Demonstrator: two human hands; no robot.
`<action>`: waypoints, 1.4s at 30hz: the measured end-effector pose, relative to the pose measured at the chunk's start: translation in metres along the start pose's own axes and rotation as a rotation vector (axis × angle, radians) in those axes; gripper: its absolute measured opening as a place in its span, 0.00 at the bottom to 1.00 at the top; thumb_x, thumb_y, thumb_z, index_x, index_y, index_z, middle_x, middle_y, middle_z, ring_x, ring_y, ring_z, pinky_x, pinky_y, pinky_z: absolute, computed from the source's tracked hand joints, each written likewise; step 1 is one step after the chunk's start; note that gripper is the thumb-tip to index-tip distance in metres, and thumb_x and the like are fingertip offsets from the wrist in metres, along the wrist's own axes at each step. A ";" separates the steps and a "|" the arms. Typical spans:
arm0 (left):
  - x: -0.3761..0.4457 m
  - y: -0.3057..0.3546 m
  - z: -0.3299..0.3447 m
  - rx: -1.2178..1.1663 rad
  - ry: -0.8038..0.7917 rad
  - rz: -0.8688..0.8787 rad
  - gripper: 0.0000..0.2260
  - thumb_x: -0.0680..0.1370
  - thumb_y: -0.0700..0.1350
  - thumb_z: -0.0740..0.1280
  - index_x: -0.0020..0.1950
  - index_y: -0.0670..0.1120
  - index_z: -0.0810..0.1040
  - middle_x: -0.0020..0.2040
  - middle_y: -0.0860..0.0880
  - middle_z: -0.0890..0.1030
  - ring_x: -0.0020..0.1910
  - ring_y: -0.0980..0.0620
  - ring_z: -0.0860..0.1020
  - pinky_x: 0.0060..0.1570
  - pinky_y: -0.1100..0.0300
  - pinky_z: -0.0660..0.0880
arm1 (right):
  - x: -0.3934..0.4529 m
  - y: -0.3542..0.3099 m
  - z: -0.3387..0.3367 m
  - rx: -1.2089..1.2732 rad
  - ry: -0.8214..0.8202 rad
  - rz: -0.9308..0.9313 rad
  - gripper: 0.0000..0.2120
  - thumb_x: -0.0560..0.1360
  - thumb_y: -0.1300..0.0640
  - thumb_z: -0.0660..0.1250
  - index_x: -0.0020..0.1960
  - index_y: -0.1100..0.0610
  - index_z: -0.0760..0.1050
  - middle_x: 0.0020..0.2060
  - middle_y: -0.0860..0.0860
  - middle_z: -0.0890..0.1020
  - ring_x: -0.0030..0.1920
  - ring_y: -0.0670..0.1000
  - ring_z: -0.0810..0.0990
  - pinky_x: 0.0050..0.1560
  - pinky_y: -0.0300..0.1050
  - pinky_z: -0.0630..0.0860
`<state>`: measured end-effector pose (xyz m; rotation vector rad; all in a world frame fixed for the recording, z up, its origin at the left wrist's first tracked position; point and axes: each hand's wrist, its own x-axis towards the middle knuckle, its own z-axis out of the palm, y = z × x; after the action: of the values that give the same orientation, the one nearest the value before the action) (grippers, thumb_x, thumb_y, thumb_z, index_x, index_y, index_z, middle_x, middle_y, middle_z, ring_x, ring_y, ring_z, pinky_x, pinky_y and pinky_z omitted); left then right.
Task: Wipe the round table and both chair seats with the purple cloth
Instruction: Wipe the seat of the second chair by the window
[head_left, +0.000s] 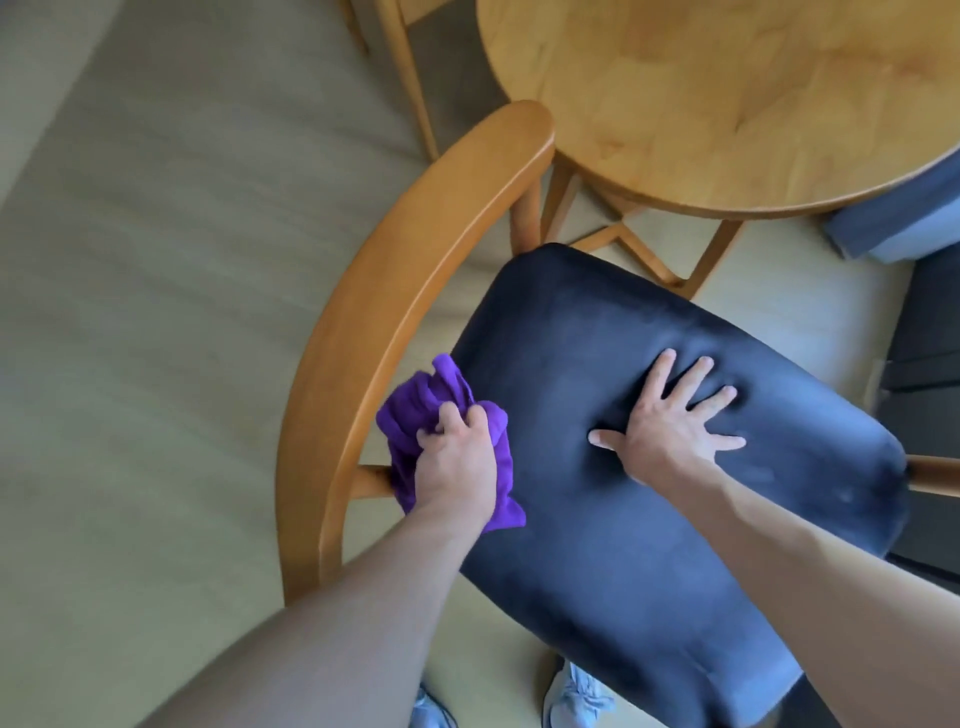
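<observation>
A dark blue padded chair seat (597, 519) fills the middle of the head view, framed by a curved wooden backrest (395, 291) on its left. My left hand (457, 457) is closed on the bunched purple cloth (421, 410) at the seat's left edge, close to the backrest. My right hand (670, 421) lies flat on the seat with fingers spread and holds nothing. The round wooden table (727, 93) stands beyond the chair at the top right.
Wooden legs of another chair (405, 67) show at the top, left of the table. A grey-blue upholstered piece (904, 218) and a dark unit (930, 332) sit at the right edge. Pale floor (156, 312) stretches to the left. My shoes (576, 696) are below the seat.
</observation>
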<state>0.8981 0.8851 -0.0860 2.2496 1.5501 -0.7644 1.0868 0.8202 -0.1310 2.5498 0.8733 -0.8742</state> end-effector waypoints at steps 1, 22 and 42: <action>-0.009 -0.004 0.004 -0.014 -0.034 -0.029 0.19 0.81 0.34 0.62 0.72 0.45 0.65 0.67 0.41 0.67 0.60 0.38 0.78 0.60 0.47 0.76 | 0.000 0.000 0.000 0.001 0.001 -0.004 0.66 0.68 0.26 0.69 0.80 0.55 0.26 0.80 0.63 0.33 0.79 0.74 0.40 0.66 0.83 0.61; -0.049 -0.021 0.045 -0.122 -0.058 -0.093 0.38 0.82 0.42 0.66 0.84 0.47 0.45 0.84 0.38 0.45 0.80 0.35 0.61 0.72 0.51 0.70 | -0.002 0.002 -0.001 0.011 0.000 -0.037 0.65 0.70 0.26 0.68 0.79 0.56 0.26 0.79 0.64 0.33 0.78 0.76 0.40 0.66 0.84 0.60; -0.047 0.008 0.041 -0.264 -0.069 -0.108 0.34 0.83 0.39 0.62 0.84 0.52 0.49 0.85 0.46 0.46 0.79 0.31 0.59 0.70 0.40 0.69 | 0.001 0.003 0.004 0.014 0.014 -0.033 0.65 0.69 0.26 0.68 0.80 0.56 0.26 0.79 0.64 0.32 0.78 0.75 0.40 0.65 0.84 0.58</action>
<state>0.8825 0.8243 -0.0921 1.9457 1.6448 -0.6172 1.0879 0.8165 -0.1344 2.5635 0.9197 -0.8758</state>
